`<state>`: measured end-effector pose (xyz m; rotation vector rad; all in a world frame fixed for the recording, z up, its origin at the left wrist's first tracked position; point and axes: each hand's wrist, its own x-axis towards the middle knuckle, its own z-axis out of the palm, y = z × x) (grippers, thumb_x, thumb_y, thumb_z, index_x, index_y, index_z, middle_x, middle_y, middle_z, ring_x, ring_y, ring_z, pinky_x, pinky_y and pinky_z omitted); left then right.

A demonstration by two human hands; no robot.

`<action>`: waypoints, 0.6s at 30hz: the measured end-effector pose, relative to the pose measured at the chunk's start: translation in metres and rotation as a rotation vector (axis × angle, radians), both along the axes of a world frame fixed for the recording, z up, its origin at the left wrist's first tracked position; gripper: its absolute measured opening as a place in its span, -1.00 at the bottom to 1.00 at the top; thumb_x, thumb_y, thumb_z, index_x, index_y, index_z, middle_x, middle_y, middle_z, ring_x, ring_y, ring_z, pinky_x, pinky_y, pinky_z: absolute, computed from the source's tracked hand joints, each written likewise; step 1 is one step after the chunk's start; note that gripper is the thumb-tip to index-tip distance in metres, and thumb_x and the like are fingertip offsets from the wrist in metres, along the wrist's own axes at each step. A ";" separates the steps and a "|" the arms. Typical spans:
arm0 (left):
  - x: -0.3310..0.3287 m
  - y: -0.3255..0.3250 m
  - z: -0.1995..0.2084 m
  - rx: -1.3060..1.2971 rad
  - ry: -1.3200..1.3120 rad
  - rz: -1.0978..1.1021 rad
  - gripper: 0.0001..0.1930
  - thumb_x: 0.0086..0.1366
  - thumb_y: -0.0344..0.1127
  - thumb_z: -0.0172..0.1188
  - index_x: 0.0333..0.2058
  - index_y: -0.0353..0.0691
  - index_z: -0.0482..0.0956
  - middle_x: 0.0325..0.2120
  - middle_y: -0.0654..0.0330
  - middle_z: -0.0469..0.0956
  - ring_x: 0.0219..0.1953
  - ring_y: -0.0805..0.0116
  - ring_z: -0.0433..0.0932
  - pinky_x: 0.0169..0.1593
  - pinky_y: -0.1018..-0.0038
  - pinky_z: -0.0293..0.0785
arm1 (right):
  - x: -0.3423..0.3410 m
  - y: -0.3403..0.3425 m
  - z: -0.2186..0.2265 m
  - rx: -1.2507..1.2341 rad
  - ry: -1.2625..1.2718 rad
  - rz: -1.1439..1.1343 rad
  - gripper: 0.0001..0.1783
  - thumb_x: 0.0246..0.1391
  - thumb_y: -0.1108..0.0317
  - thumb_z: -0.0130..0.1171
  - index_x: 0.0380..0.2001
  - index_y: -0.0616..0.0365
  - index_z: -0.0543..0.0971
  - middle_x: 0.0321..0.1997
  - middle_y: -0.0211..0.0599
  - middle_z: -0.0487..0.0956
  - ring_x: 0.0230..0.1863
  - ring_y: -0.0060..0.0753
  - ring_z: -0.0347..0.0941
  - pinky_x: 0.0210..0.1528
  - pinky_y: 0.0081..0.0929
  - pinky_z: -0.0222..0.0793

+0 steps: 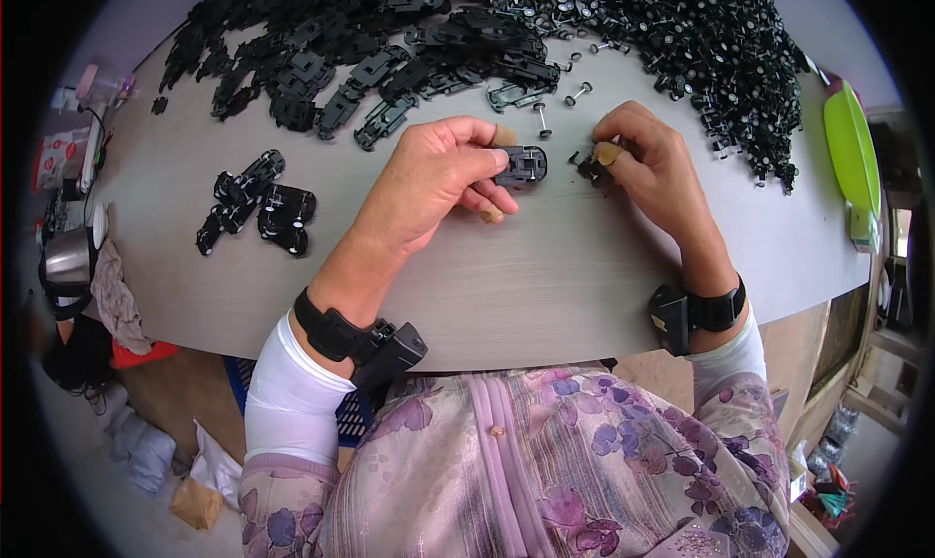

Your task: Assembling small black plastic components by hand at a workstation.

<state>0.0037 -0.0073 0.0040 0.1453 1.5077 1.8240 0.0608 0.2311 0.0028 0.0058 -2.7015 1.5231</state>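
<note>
At the right edge of the tabletop (545, 300) we see a bright yellow-green basin (850, 154), standing on its side, with a pale green box (863, 230) just below it. Past the left edge we find a silver kettle (70, 262) with a dark handle, and beside it a crumpled, pale patterned cloth (119, 300) above something flat and red (142, 353). Farther up we notice a red-and-white package (54, 159). Under the near edge we glimpse a blue lattice crate (353, 419). At lower left we have a white bag (216, 468) touching a brown packet (197, 504).
</note>
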 end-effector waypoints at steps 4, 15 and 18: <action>0.001 0.001 0.003 -0.013 0.001 0.000 -0.68 0.30 -0.37 0.10 -0.06 -0.51 0.47 -0.31 0.08 0.58 -0.42 0.31 0.66 -0.39 0.55 0.61 | 0.003 0.001 0.009 0.221 0.142 0.197 -0.82 -0.15 0.66 0.06 -0.38 0.31 0.51 -0.34 -0.33 0.49 -0.44 -0.45 0.42 -0.42 -0.51 0.32; 0.003 0.002 -0.008 0.394 -0.396 -0.107 -0.66 0.41 -0.29 -0.01 -0.04 -0.50 0.46 -0.21 -0.04 0.59 -0.22 0.11 0.66 -0.16 0.37 0.64 | 0.010 -0.041 0.007 0.179 0.492 0.286 -0.72 -0.30 0.70 0.19 -0.40 0.23 0.54 -0.36 -0.23 0.45 -0.42 -0.22 0.46 -0.44 -0.41 0.39; 0.003 0.003 -0.010 0.400 -0.388 -0.106 -0.70 0.41 -0.31 -0.01 -0.09 -0.49 0.48 -0.24 -0.02 0.59 -0.20 0.11 0.65 -0.13 0.36 0.63 | 0.010 -0.038 0.005 0.198 0.519 0.291 -0.71 -0.32 0.69 0.23 -0.41 0.22 0.55 -0.36 -0.25 0.44 -0.45 -0.24 0.45 -0.47 -0.40 0.38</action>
